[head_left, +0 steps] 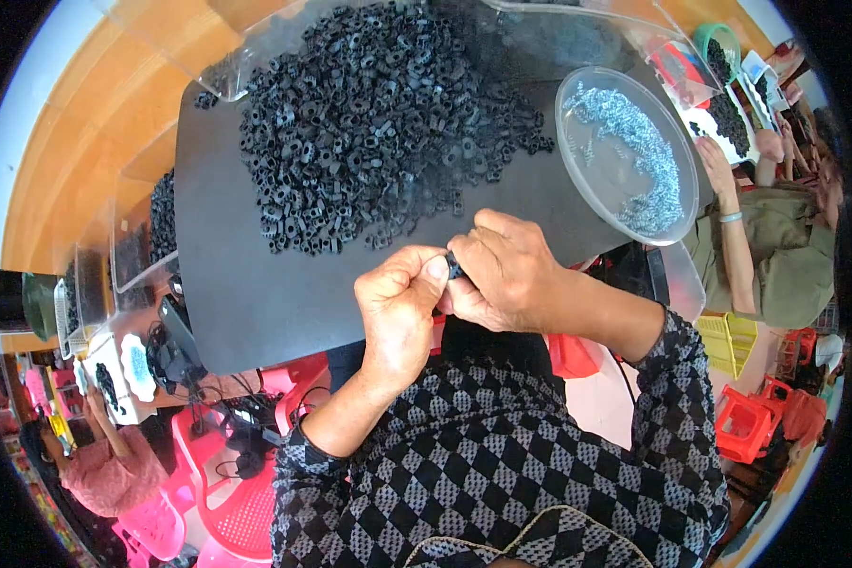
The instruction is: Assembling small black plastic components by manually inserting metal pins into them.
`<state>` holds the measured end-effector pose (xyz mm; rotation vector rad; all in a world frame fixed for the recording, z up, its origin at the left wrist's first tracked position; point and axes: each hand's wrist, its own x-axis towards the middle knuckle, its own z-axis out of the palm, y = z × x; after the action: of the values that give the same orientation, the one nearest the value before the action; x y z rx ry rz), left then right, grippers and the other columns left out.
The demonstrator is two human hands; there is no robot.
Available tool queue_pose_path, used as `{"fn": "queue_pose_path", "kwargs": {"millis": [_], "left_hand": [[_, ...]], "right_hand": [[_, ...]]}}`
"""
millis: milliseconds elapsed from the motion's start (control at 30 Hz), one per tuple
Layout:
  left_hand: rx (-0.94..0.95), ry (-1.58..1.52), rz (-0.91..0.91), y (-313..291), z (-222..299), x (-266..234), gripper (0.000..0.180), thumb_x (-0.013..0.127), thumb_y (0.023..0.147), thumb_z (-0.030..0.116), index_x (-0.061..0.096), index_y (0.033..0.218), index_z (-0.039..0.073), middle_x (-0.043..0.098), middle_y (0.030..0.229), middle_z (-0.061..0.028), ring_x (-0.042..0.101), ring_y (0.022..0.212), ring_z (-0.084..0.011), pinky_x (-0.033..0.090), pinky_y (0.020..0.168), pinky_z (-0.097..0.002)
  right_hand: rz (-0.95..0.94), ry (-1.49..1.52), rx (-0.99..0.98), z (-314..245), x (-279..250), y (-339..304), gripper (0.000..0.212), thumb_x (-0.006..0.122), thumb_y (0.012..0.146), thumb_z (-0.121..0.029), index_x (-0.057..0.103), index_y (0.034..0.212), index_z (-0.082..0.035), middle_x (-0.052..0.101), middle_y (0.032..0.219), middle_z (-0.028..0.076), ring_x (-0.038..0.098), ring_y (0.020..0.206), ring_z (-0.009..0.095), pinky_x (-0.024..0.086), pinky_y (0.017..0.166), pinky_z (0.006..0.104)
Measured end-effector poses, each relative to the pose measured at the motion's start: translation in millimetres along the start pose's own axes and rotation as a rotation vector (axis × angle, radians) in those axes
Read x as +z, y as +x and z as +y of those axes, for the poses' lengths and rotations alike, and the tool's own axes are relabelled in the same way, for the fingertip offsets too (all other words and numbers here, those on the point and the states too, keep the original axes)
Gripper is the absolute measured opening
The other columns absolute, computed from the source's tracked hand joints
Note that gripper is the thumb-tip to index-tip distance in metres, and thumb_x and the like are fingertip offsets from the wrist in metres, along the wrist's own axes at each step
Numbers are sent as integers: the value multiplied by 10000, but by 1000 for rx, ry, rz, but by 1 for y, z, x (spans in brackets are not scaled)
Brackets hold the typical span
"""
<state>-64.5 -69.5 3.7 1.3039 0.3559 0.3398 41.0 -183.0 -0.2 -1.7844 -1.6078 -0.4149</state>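
Observation:
A small black plastic part (454, 266) is pinched between my two hands near the front edge of the dark table. My left hand (398, 303) grips it with thumb and forefinger. From the other side my right hand (511, 275) closes on it with bent fingers, which hide much of it. Beyond my hands spreads a large heap of small black plastic parts (350, 123), many with round holes. To the right, a round clear plastic tray (577, 180) holds many tiny shiny metal pieces that look like springs.
The dark tabletop (246, 303) has a curved front edge. Clear plastic bins (142, 246) stand along its left side. At right, a co-worker's arm (729, 208) reaches over another work surface; another person in pink (114, 473) works at lower left. Pink plastic chairs (241, 521) and a yellow crate (729, 346) are nearby.

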Motion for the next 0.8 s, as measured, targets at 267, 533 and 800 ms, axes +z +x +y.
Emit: {"fn": "queue_pose_path", "kwargs": {"millis": [267,533,800], "left_hand": [[86,217,-21,5,1,1,213,591,914,119,632,1064,-27,634,822,-39,573,703,-91,484,651,-220],[919,1174,46,63,24,1,346,707,650,9,654,989,57,616,1026,-109,575,950,-275,436,798,-375],[979,1580,4,106,4,10,280,741,600,128,671,862,58,531,1167,-166,407,1190,-374,313,928,-553]], "right_hand": [[-25,-236,180,19,-55,16,297,678,646,-134,539,875,-6,505,679,104,508,642,271,430,535,387],[295,-622,567,106,-143,102,236,544,746,-118,627,917,21,610,742,219,588,710,384,464,668,485],[-38,-785,577,179,-120,120,349,540,788,-313,677,677,-11,644,743,230,619,739,378,455,720,468]]}}
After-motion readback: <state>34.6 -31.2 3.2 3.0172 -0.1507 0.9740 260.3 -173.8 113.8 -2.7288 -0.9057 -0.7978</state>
